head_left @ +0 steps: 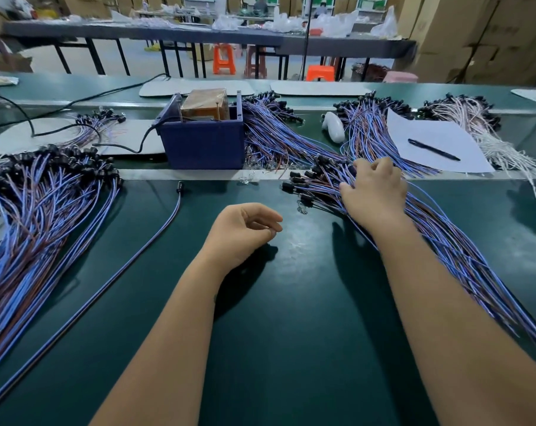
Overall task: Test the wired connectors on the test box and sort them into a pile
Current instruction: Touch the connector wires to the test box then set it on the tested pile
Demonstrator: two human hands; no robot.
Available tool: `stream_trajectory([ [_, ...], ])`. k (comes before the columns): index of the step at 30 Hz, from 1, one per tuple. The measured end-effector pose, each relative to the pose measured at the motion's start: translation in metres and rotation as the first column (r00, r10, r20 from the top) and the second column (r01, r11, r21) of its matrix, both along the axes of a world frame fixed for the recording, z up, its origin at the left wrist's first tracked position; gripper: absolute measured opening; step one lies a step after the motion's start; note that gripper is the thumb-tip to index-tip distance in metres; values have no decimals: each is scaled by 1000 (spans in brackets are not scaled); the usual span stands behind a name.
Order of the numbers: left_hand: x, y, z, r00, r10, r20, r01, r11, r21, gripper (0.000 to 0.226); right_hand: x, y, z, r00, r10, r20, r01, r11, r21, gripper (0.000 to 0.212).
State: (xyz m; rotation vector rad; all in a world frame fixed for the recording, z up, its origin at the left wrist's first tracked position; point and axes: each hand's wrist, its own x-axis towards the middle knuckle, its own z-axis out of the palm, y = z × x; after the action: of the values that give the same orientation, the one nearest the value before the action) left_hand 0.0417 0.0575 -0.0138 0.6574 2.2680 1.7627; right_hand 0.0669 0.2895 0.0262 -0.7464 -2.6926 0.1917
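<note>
A wired-connector testing station is being viewed from the head camera. The right hand (374, 192) is being laid on the untested bundle (414, 229) at right of centre, its fingers (348, 186) curled down into the blue and brown wires just behind the black connector heads (303, 182); whether one lead is already being pinched out cannot be told, since the fingertips are being hidden among the strands. The left hand (245, 229) is being held loosely curled above the green bench (276, 318), thumb and forefinger nearly touching, with nothing being gripped.

The long axis of the bundle is running from the near right edge up toward the far left, so the connector heads are lying just left of and beyond the right fingertips, pointing toward the test box (203, 139). The blue test box is standing at far centre, well apart from both hands and roughly between them in line. The right hand is judged the nearer to the untested leads; the left hand is lying nearer to the sorted pile (45, 204) at far left. A single lead (131, 256) is lying alone on the bench between that pile and the left hand.
</note>
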Motion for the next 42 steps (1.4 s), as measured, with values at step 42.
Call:
stream_trajectory([
  [42, -26, -45, 3, 758, 645, -102, -651, 757, -51, 22, -19, -163, -31, 886, 462, 44, -461, 887, -14, 9],
])
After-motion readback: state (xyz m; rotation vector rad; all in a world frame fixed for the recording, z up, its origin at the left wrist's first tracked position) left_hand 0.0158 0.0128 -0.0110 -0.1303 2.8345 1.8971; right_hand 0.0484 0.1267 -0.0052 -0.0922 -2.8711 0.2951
